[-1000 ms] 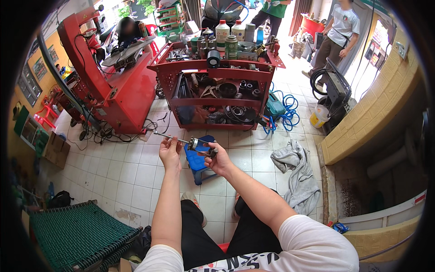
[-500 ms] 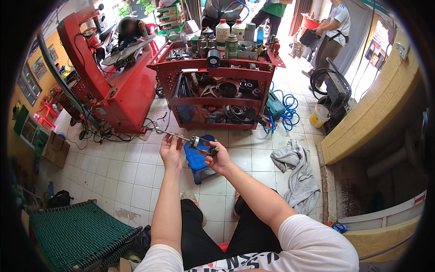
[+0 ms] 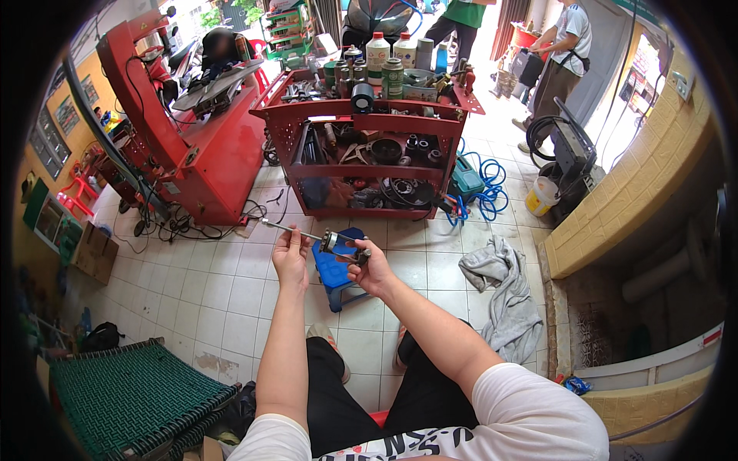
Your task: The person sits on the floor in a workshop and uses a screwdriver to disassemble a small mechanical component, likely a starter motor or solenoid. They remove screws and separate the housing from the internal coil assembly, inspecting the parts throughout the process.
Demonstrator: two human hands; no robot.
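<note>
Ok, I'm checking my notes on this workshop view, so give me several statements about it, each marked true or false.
1. The left hand holds the metal part by its thin rod. True.
2. The right hand is empty. False: it holds the metal part's thicker end.
3. The grey cloth lies on the tiled floor. True.
4. The small stool is yellow. False: it is blue.
5. Red-capped bottles stand on the red cart. True.

Wht short-slv tee [image 3: 538,415] w/ blk lettering [image 3: 396,446], blk trousers [image 3: 332,396], pale shoes [image 3: 322,333] w/ pinkish stripes
</note>
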